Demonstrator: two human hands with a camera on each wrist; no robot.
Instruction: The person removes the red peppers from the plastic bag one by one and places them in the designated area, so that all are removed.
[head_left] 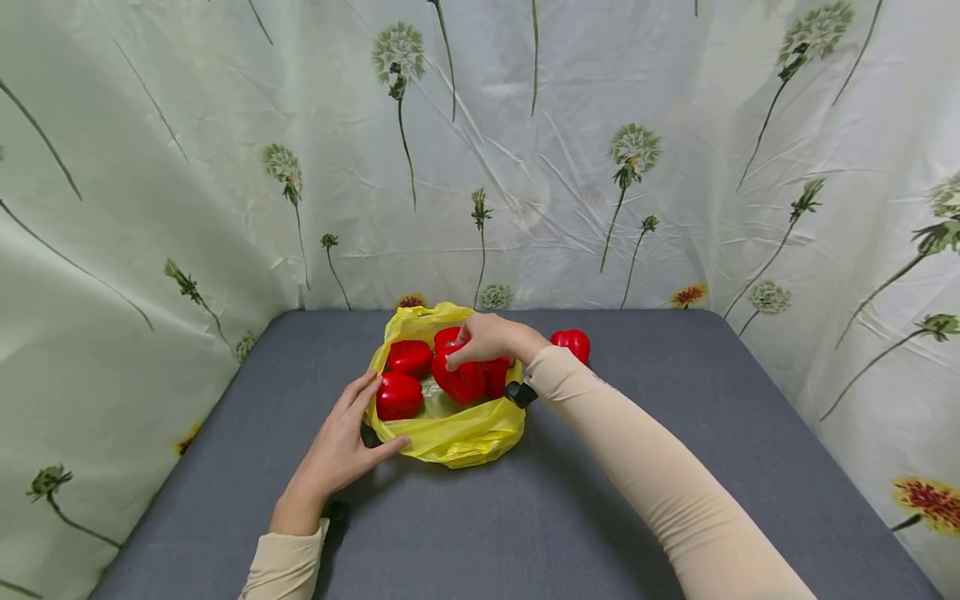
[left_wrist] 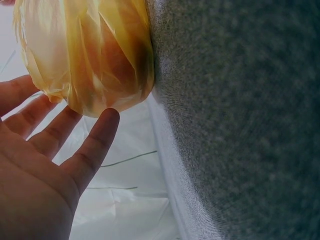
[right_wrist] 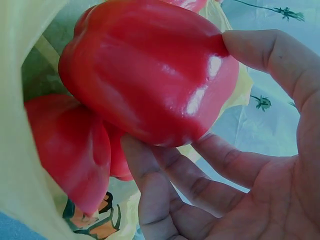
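A yellow plastic bag (head_left: 465,435) stands with its mouth spread, several red bell peppers inside. My right hand (head_left: 491,336) grips one red bell pepper (right_wrist: 150,75) between thumb and fingers, within the bag's mouth. Two other peppers lie at the left inside, one (head_left: 408,358) behind the other (head_left: 399,397). Beside the held one, at the right, is another pepper (right_wrist: 70,145). My left hand (head_left: 341,446) is at the bag's left side, fingers spread and fairly straight; in the left wrist view its fingertips (left_wrist: 107,120) are at the bag's outer wall.
One more red bell pepper (head_left: 574,343) lies on the grey table (head_left: 465,533) right of the bag, partly behind my right forearm. A pale curtain (head_left: 525,167) with printed flowers surrounds the table's back and sides.
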